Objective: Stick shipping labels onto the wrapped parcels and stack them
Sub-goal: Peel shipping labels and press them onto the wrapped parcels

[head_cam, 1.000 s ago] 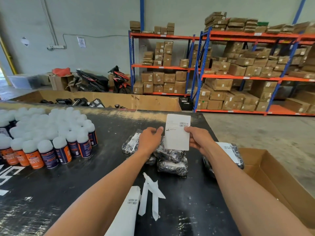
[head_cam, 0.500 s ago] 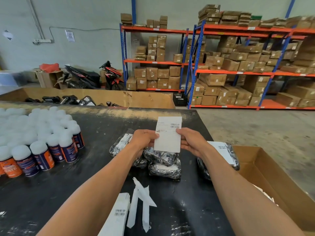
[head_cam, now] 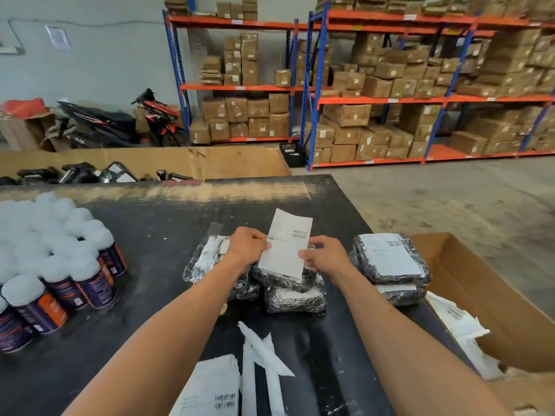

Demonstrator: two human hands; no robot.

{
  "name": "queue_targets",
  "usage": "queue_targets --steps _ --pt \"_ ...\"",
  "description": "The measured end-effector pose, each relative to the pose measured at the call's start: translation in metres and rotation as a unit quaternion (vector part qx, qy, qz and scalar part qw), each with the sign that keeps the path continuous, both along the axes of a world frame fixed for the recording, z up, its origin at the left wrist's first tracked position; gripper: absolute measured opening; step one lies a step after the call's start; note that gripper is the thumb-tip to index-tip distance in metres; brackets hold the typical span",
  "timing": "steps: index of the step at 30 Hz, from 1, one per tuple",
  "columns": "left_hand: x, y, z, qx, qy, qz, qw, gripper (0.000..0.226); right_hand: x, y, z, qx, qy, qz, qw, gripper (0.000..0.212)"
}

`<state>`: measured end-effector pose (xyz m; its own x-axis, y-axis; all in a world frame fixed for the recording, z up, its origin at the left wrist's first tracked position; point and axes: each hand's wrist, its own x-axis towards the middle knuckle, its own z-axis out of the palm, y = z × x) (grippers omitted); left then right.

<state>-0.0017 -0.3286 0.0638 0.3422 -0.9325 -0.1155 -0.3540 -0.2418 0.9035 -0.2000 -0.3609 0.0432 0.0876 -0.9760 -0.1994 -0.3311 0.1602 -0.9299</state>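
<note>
Both hands hold one white shipping label (head_cam: 286, 243) above the black table (head_cam: 156, 235). My left hand (head_cam: 247, 246) pinches its left edge and my right hand (head_cam: 326, 255) grips its lower right edge. Right under the label lies a cluster of black bubble-wrapped parcels (head_cam: 292, 298), one more to the left (head_cam: 204, 261). On the right stands a stack of two wrapped parcels (head_cam: 390, 259), the top one bearing a label. Spare labels (head_cam: 210, 388) and peeled backing strips (head_cam: 264, 352) lie near the front edge.
Several white-capped bottles (head_cam: 60, 265) crowd the table's left side. An open cardboard box (head_cam: 492, 298) with paper scraps stands at the right edge. A long cardboard bin (head_cam: 180, 162) of dark items sits behind the table, with shelving racks (head_cam: 375, 94) and a motorbike (head_cam: 120, 121) beyond.
The label has dropped lower and tilted, closer to the parcels beneath it. The camera has turned right and tipped down.
</note>
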Motion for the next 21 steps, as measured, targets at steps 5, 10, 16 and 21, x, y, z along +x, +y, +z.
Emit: queue_targets --steps 5,10,16,21 --pt "0.0 -0.009 -0.012 0.004 0.001 -0.009 1.0 0.003 0.004 -0.001 -0.009 -0.013 0.056 -0.025 0.998 0.028" --pt "0.0 -0.013 -0.024 0.012 -0.012 -0.005 1.0 0.006 0.006 -0.002 -0.014 -0.023 0.09 -0.024 0.995 0.023" --pt "-0.001 -0.017 -0.031 0.006 -0.033 0.002 0.999 0.005 0.007 -0.008 -0.022 -0.022 0.122 -0.027 0.992 0.022" --pt "-0.006 -0.017 -0.032 -0.002 -0.103 -0.018 0.994 0.014 0.012 -0.007 -0.017 -0.027 0.184 -0.013 0.983 0.037"
